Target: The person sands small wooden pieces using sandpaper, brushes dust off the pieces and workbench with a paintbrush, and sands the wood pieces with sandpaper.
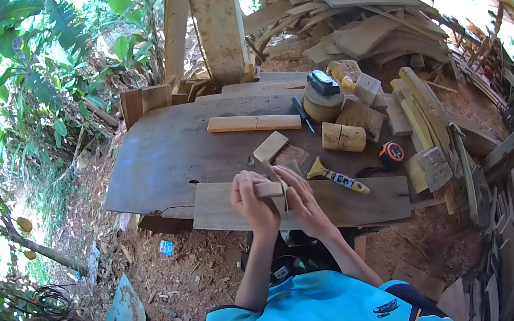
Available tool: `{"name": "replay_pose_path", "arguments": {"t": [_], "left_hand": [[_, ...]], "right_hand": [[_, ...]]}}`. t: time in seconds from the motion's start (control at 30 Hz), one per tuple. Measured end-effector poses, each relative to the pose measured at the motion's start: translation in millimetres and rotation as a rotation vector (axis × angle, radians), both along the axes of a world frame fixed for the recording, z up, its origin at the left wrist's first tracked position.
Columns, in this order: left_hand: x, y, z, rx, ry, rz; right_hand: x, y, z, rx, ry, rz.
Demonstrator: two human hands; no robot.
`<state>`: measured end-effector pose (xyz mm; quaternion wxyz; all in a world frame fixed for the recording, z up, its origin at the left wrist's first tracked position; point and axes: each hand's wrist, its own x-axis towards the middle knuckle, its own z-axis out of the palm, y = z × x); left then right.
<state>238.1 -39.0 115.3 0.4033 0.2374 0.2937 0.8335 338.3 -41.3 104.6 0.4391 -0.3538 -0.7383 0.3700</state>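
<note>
My left hand (253,201) is closed around a small pale wooden block (268,189), held just above the near edge of the workbench. Against the block's right end lies my right hand (301,201), its fingers fairly straight and pressed together. A thin edge of something shows between that palm and the block; I cannot make out what it is. Just beyond the hands are another small wooden block (271,146) and a darker wood piece (292,157). To the right lies a paintbrush (340,177) with a yellow handle.
The dark plank bench (158,151) carries a wooden strip (253,123), a dark pen-like tool (303,115), a round container (322,101), a wooden cylinder (343,137) and an orange-black tape measure (392,154). Stacked boards (370,35) stand behind; wood offcuts (423,112) crowd the right.
</note>
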Motion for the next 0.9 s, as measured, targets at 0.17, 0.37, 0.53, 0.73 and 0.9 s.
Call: {"name": "replay_pose_path", "arguments": {"t": [0.17, 0.37, 0.53, 0.73, 0.9], "left_hand": [[6.8, -1.9, -0.2, -0.093, 0.247, 0.085], [4.1, -2.3, -4.7, 0.12, -0.105, -0.003], [11.5, -5.6, -13.0, 0.249, 0.078, 0.015], [16.9, -4.6, -12.0, 0.143, 0.422, 0.119], [22.7, 5.9, -14.2, 0.172, 0.547, 0.072]], "right_hand": [[-7.9, -12.0, 31.4, 0.031, 0.039, 0.009], [13.2, -6.0, -20.8, -0.142, -0.024, -0.022], [5.0, -24.0, -3.2, -0.175, -0.064, 0.044], [12.2, -28.5, 8.0, -0.112, 0.054, 0.154], [16.4, -32.6, 23.4, -0.205, 0.111, 0.152]]}}
